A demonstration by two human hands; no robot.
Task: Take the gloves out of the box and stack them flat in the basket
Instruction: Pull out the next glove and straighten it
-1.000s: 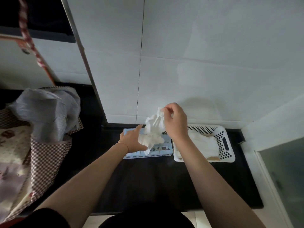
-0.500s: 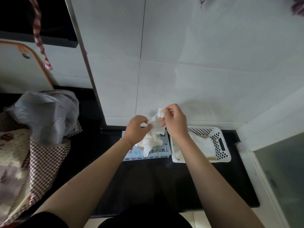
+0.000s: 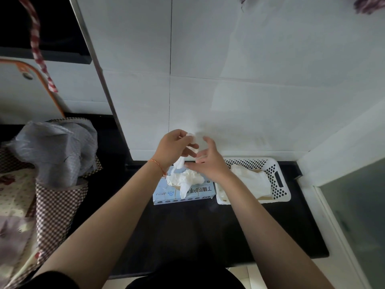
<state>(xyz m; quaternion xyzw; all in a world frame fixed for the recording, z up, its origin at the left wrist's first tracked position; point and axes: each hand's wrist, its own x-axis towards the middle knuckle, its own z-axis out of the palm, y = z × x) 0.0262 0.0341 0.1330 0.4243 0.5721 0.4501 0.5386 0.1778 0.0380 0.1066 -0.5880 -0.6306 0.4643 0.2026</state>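
**Glove lifted clear of the box, basket waiting to the right**

At far left, a grey plastic bag (image 3: 56, 151) slumps over a checked cloth (image 3: 56, 207) — neither is part of my job. Moving in over the dark tabletop (image 3: 187, 232), my left hand (image 3: 173, 148) is raised above the blue glove box (image 3: 183, 192), its grip pinched shut on the top end of a white glove (image 3: 185, 176). The glove hangs from that pinch with its long axis running roughly up and down, the crumpled lower end trailing over the box opening; whether it is fully free of the gloves still inside I cannot tell. Just beside it, my right hand (image 3: 206, 161) hovers with fingers spread and holding nothing, its grip apart, close against the hanging glove's right edge.

Further right, touching the box's side, sits the white perforated basket (image 3: 279, 180), with pale gloves (image 3: 252, 180) already lying flat in it. So the drop point lies to the right of my pinch, and my right hand is the nearer one to it — I judge it best placed to take the lower end, spread the glove level and carry it across onto the stack.
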